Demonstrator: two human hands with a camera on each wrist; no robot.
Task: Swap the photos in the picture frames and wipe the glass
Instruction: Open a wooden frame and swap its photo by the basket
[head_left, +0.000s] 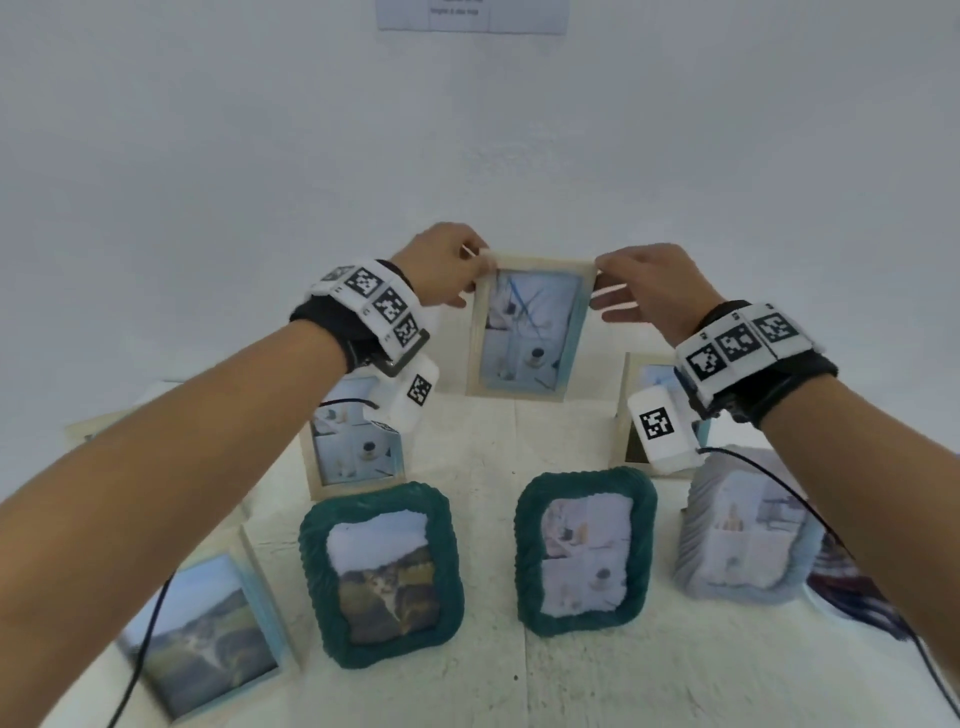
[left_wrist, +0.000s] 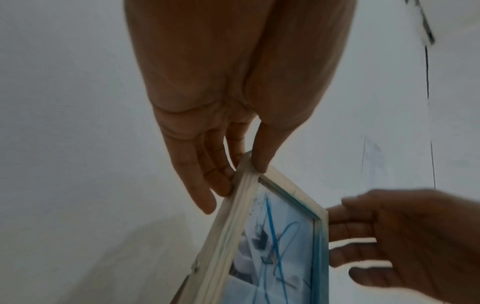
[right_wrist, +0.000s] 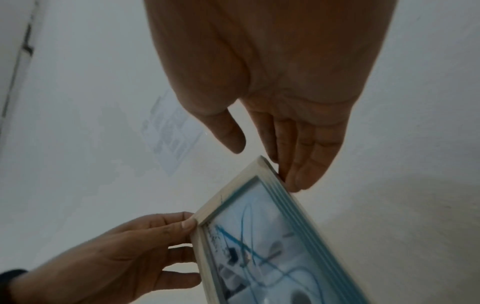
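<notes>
A: Where is the pale wooden frame (head_left: 529, 325)?

B: Upright, at the far middle of the tabletop (head_left: 488, 452), close to the white wall (head_left: 467, 130). Whether its lower edge touches the surface cannot be told. The photo behind the glass is bluish, with blue scribbled lines across it. The moulding is light wood, tinted blue along the right side.

A: What surrounds it?

B: Nearer the viewer and to the left stands a second wooden frame (head_left: 356, 441), partly hidden by the left wrist band. To the right stands a third wooden frame (head_left: 641, 410), mostly hidden by the right wrist band. In the front row are two dark green frames (head_left: 382, 571) (head_left: 584, 551), a grey ribbed frame (head_left: 748, 530) on the right and a wooden landscape frame (head_left: 202, 636) at front left. A patterned cloth (head_left: 852, 587) lies at the right edge.

A: State the hands.

B: The left hand (head_left: 447, 265) pinches the upper left corner: thumb on the front face, fingers behind. The right hand (head_left: 647, 291) is at the upper right corner with fingers nearly straight, tips against the side edge; the thumb stands clear of the frame in the right wrist view. Both forearms extend forward, raised above the front row.
</notes>
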